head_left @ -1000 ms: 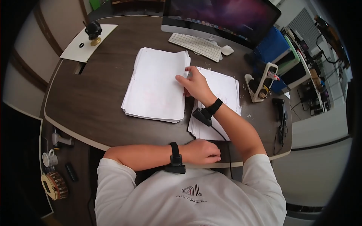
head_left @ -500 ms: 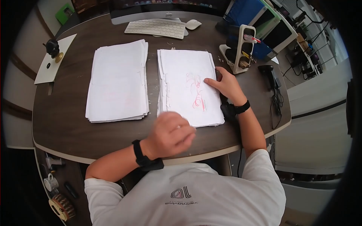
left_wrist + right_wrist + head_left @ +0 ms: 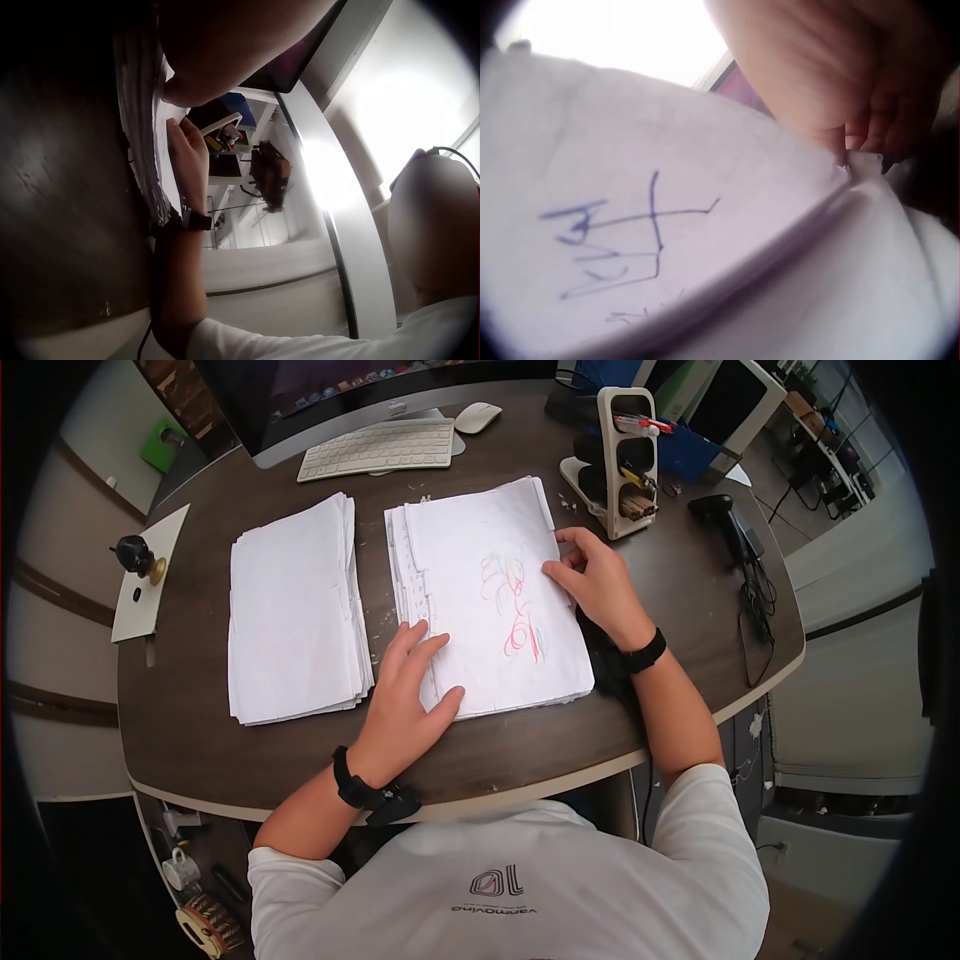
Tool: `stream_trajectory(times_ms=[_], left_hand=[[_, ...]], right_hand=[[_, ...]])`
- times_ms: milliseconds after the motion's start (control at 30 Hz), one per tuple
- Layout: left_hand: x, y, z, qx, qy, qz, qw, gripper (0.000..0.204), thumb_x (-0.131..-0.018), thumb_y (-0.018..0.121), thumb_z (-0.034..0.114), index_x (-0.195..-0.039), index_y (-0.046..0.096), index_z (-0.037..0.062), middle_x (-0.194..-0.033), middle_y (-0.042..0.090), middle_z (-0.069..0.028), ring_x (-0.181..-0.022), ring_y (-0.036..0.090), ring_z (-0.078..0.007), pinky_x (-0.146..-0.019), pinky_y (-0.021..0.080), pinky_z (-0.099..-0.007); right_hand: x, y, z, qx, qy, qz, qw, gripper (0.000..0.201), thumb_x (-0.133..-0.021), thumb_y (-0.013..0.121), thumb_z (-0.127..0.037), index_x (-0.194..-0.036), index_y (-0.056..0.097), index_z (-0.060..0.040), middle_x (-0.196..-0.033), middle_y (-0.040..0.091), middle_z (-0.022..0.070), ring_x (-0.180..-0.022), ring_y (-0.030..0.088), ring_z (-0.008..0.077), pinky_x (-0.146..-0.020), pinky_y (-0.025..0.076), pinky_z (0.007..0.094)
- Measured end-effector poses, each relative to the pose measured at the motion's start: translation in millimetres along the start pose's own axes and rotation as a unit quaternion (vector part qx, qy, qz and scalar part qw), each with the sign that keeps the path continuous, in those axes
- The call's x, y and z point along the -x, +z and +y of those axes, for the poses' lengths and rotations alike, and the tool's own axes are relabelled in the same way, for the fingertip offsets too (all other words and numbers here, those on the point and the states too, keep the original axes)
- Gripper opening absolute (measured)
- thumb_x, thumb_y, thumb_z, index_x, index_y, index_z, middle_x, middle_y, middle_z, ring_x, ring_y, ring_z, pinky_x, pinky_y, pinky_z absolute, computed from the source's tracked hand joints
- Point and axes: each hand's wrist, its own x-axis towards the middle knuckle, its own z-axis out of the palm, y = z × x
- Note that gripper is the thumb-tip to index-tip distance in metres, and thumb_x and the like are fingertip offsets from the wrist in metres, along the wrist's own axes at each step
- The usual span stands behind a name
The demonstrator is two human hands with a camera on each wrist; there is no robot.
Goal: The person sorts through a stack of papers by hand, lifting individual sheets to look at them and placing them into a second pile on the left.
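Observation:
Two stacks of white paper lie side by side on the desk. The right stack (image 3: 440,660) has a top sheet (image 3: 470,575) with red crayon scribbles. My right hand (image 3: 600,585) pinches this sheet's right edge between thumb and fingers. In the right wrist view the sheet (image 3: 592,135) rises from the paper below, blue pen strokes on its facing side. My left hand (image 3: 405,695) lies with spread fingers over the stack's lower left edge, thumb near the front edge. The left stack (image 3: 290,610) has a blank top and uneven edges.
A keyboard (image 3: 378,450), a mouse (image 3: 478,417) and a monitor (image 3: 330,405) stand behind the stacks. To the right are a pen holder (image 3: 610,480) and a black corded handheld device (image 3: 735,535). A white board (image 3: 160,575) with a small black object lies at the left.
My right hand has gone from between the stacks to the right stack's right edge. The left hand has come up from the desk's front onto that stack. The scribbled sheet has come into view.

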Motion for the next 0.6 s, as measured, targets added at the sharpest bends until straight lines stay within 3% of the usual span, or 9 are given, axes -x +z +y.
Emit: stream_trajectory(times_ms=[400,500,600], left_hand=[[-3.4,0.7,-8.0,-0.001,0.022,-0.005,1.0,0.055,-0.088,0.076,0.014,-0.139,0.058,0.0014,-0.152,0.046,-0.0245,-0.147,0.038,-0.0453,-0.118,0.037,-0.0491],[-3.3,0.5,-8.0,-0.009,0.037,0.0,0.999,0.054,-0.088,0.076,0.012,-0.139,0.058,0.0039,-0.153,0.048,-0.0225,-0.148,0.039,-0.0427,-0.118,0.036,-0.0471],[-3.5,0.2,-5.3,0.004,0.028,-0.001,1.0,0.049,-0.088,0.076,0.012,-0.134,0.061,0.0032,-0.152,0.048,-0.0225,-0.15,0.036,-0.0431,-0.12,0.034,-0.0478]], right_hand=[[-10.6,-8.8,20.7,-0.063,0.005,0.028,0.998,0.025,-0.09,0.074,-0.012,-0.107,0.069,0.0061,-0.081,0.07,0.0076,-0.073,0.063,0.0125,-0.067,0.052,0.0272],[-11.8,-13.9,16.5,-0.057,-0.02,0.075,0.995,0.02,-0.097,0.07,-0.013,-0.108,0.065,0.003,-0.083,0.066,-0.0006,-0.074,0.057,0.005,-0.064,0.047,0.0226],[-16.9,-17.1,16.4,-0.261,0.027,0.095,0.96,0.016,-0.102,0.064,-0.014,-0.114,0.06,-0.0031,-0.09,0.067,-0.0011,-0.075,0.059,0.0024,-0.064,0.047,0.0202]])
